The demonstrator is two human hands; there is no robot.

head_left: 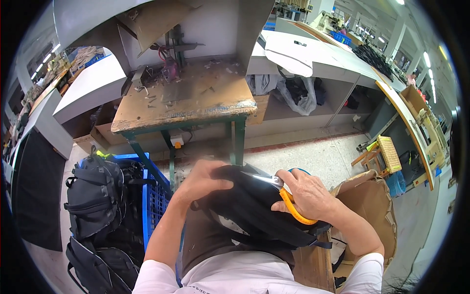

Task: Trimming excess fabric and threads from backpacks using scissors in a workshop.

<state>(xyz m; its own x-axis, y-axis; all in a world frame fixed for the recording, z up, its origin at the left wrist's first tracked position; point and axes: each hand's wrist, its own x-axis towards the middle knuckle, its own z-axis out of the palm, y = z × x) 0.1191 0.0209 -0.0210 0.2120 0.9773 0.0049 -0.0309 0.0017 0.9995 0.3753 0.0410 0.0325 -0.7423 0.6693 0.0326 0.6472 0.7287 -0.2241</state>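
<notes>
A black fabric bag with straps lies across my lap. My left hand, a little blurred, grips its upper left edge, thumb on the near side. In my right hand is a pair of scissors with orange handles. Their silver blades point left across the top of the bag, with the tips close to the fabric by my left hand. Whether the blades touch the fabric, I cannot tell.
Ahead stands a worn wooden worktable with green legs, a small machine and scraps. At left, black backpacks pile beside and over a blue plastic crate. An open cardboard box sits at right, near a small wooden stool.
</notes>
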